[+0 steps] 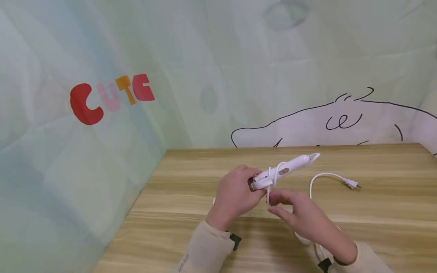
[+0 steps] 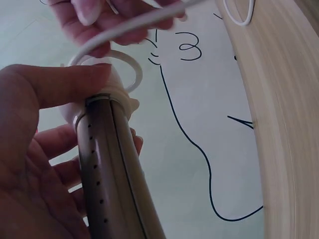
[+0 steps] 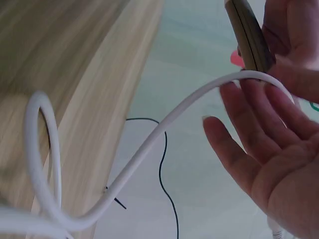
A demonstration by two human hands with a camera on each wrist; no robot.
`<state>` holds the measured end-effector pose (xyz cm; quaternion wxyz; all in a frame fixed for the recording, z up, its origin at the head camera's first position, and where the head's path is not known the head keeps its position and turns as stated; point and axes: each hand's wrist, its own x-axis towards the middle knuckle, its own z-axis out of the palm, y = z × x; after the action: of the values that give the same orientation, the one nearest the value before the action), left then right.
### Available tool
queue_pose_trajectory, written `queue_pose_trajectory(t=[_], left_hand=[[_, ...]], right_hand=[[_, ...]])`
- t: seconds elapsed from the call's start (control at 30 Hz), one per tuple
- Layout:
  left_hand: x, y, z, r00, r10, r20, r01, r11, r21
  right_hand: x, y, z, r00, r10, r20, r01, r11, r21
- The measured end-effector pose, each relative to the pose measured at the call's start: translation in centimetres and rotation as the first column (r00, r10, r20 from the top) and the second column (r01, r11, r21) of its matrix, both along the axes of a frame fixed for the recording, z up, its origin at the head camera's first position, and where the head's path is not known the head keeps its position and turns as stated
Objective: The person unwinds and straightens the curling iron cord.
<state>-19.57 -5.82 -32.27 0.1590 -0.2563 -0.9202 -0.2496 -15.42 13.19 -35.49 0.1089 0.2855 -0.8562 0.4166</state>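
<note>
My left hand [image 1: 237,195] grips a curling iron [image 1: 291,165] where the barrel meets the white handle. Its long metal barrel [image 2: 107,169] runs down past the palm in the left wrist view, and the handle points away to the upper right in the head view. A white cord [image 1: 275,175] loops around the handle. That cord comes off the handle to my right hand [image 1: 300,216], whose thumb and index finger hold it near the iron. In the right wrist view the cord [image 3: 169,122] crosses the right fingers and slopes down to a loop.
The cord's plug [image 1: 351,184] lies on the wooden table [image 1: 191,163] to the right, with slack curving towards my right forearm. Behind stands a pale wall sheet with a line drawing [image 1: 345,121] and coloured letters [image 1: 87,104].
</note>
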Motion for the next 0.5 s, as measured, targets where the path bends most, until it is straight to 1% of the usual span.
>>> queue_pose_trajectory(t=[0.1,0.2,0.3,0.4,0.5], left_hand=[[0.1,0.4,0.0,0.999,0.028,-0.018,-0.028,1.0,-0.003],[0.1,0.4,0.0,0.998,0.057,-0.034,-0.058,0.998,-0.03],[0.1,0.1,-0.2,0.996,0.083,-0.02,-0.084,0.994,-0.067],[-0.1,-0.1,-0.3,0.995,0.104,0.002,-0.103,0.991,-0.086],[-0.3,-0.1,-0.5,0.991,0.135,-0.005,-0.135,0.986,-0.101]], right_hand=[[0.3,-0.3,0.2,0.998,-0.062,0.007,0.063,0.997,-0.049],[0.5,-0.2,0.6,0.995,-0.102,-0.008,0.101,0.993,-0.064],[0.7,-0.2,0.6,0.994,-0.098,-0.054,0.094,0.993,-0.066],[0.7,0.2,0.9,0.988,-0.109,-0.108,0.102,0.993,-0.065],[0.8,0.8,1.4,0.978,-0.119,-0.173,0.11,0.992,-0.06]])
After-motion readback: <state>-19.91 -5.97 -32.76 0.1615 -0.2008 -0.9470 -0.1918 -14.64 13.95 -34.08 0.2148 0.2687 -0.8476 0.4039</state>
